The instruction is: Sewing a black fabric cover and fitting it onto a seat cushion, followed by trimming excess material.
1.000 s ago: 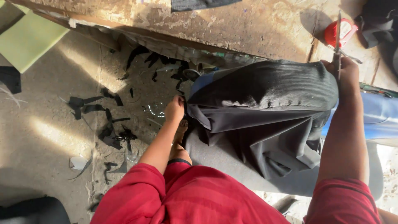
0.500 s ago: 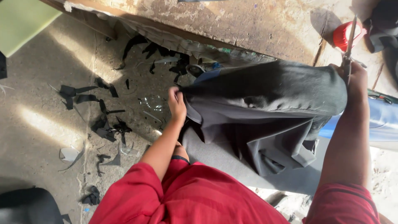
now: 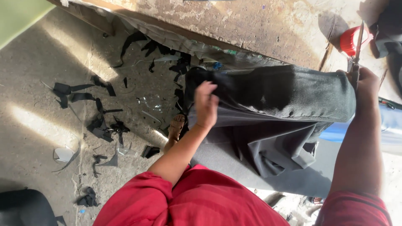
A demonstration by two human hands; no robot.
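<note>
A dark grey cloth (image 3: 284, 109) hangs in folds over the edge of a worn wooden table (image 3: 259, 29). My left hand (image 3: 206, 104) lies on the cloth's left edge, blurred, with its fingers spread and pointing up. At the cloth's far right corner, my right hand (image 3: 368, 81) holds a pair of scissors (image 3: 358, 46) with the blades pointing up over the table. I wear red sleeves.
A red round container (image 3: 351, 39) stands on the table behind the scissors. Black cloth scraps (image 3: 100, 121) litter the concrete floor on the left. A bare foot (image 3: 176, 125) shows below my left hand. Blue cloth (image 3: 389, 125) lies at the right, and a dark object (image 3: 25, 207) at the bottom left.
My left hand has let go of the cloth's left edge, which it was gripping, and moved up onto the cloth. The right hand still holds the scissors in the same place.
</note>
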